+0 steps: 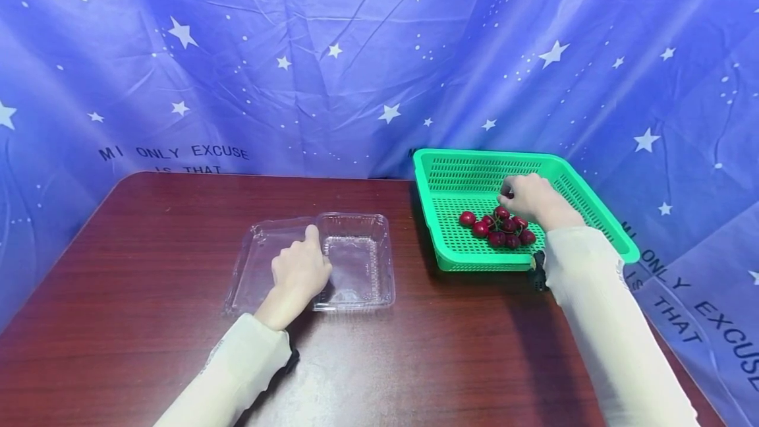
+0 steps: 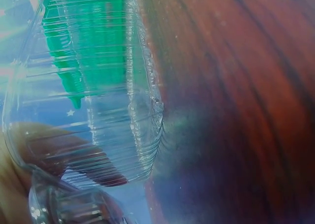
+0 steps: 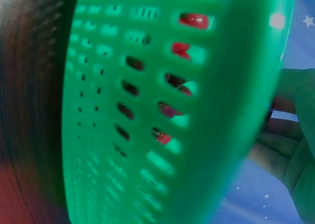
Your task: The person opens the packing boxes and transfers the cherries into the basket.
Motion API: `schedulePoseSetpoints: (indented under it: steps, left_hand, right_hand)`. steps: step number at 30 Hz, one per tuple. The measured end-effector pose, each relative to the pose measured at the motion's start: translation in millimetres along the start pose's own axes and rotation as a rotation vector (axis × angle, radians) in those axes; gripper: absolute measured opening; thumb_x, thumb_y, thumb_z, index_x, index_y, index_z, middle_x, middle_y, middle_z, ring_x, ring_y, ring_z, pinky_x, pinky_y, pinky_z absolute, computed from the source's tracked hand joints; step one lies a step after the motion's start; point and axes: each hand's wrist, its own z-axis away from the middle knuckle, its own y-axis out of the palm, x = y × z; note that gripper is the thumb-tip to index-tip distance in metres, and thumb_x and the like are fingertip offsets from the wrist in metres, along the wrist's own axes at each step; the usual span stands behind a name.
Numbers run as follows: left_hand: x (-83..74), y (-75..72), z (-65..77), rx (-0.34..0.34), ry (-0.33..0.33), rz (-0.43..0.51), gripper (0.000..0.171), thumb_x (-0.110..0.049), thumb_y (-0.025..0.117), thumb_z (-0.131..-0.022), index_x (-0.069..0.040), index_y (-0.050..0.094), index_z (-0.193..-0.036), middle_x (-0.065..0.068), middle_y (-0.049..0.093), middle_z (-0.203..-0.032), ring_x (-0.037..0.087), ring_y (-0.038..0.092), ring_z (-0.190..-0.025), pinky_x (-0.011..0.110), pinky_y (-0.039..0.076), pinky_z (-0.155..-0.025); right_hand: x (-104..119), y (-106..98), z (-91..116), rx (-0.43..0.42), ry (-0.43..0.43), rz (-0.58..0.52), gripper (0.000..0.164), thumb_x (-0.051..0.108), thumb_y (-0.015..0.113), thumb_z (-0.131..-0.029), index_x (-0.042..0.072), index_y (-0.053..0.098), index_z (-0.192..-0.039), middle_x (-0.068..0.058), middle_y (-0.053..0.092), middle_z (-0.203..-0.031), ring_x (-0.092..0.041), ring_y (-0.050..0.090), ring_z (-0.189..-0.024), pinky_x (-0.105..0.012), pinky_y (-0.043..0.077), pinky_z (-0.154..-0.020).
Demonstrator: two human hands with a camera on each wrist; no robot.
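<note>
A clear plastic clamshell box [image 1: 354, 269] lies opened out on the table, its lid [image 1: 252, 275] to the left. My left hand [image 1: 301, 267] grips it at the fold between lid and base; through the ribbed plastic wall [image 2: 74, 111] in the left wrist view, fingers [image 2: 59, 147] show. Several dark red cherries [image 1: 497, 240] lie together in a green slotted basket [image 1: 435, 242]. Just above them, inside the rim, my right hand [image 1: 534, 198] pinches a cherry [image 3: 270, 112], mostly hidden by the fingers and the basket rim.
Both containers stand on a dark red-brown wooden table [image 1: 148, 262], the basket at the back right and the box near the middle. A blue curtain [image 1: 332, 97] with white stars hangs behind and beside the table.
</note>
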Motion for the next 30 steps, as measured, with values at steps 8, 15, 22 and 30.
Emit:
schedulePoseSetpoints:
  steps: [8, 15, 22, 30]
  left_hand:
    - [1.6, 0.7, 0.7, -0.011, 0.009, 0.007, 0.028, -0.017, 0.054, -0.084, -0.004, 0.045, -0.107, 0.027, 0.071, -0.087, 0.046, 0.065, -0.074, 0.055, 0.051, -0.059]
    - [1.6, 1.5, 0.8, -0.02, 0.015, 0.015, 0.027, -0.016, 0.053, -0.083, -0.004, 0.045, -0.106, 0.027, 0.07, -0.085, 0.046, 0.065, -0.073, 0.055, 0.051, -0.058]
    - [0.5, 0.9, 0.3, -0.014, 0.013, 0.013, 0.027, -0.016, 0.053, -0.084, -0.004, 0.045, -0.106, 0.027, 0.07, -0.085, 0.046, 0.065, -0.073, 0.055, 0.051, -0.058]
    - [0.9, 0.6, 0.1, -0.008, 0.002, 0.01, 0.027, -0.017, 0.054, -0.085, -0.004, 0.045, -0.107, 0.027, 0.071, -0.086, 0.046, 0.065, -0.074, 0.055, 0.051, -0.059]
  right_hand:
    - [-4, 7, 3, 0.039, 0.008, 0.012, 0.029, 0.017, 0.054, -0.094, -0.007, 0.061, -0.109, -0.024, 0.068, -0.089, -0.03, 0.061, -0.072, -0.05, 0.051, -0.067]
    - [-3, 9, 5, 0.051, -0.007, 0.043, 0.03, 0.019, 0.057, -0.094, -0.008, 0.063, -0.106, -0.023, 0.07, -0.089, -0.032, 0.063, -0.076, -0.054, 0.052, -0.073]
    - [0, 12, 7, 0.06, -0.002, 0.051, 0.029, 0.021, 0.058, -0.093, -0.006, 0.064, -0.104, -0.021, 0.069, -0.088, -0.028, 0.06, -0.071, -0.051, 0.051, -0.069]
    - [1, 15, 6, 0.076, 0.008, 0.063, 0.03, 0.021, 0.06, -0.093, -0.006, 0.065, -0.106, -0.018, 0.07, -0.087, -0.025, 0.059, -0.068, -0.046, 0.051, -0.063]
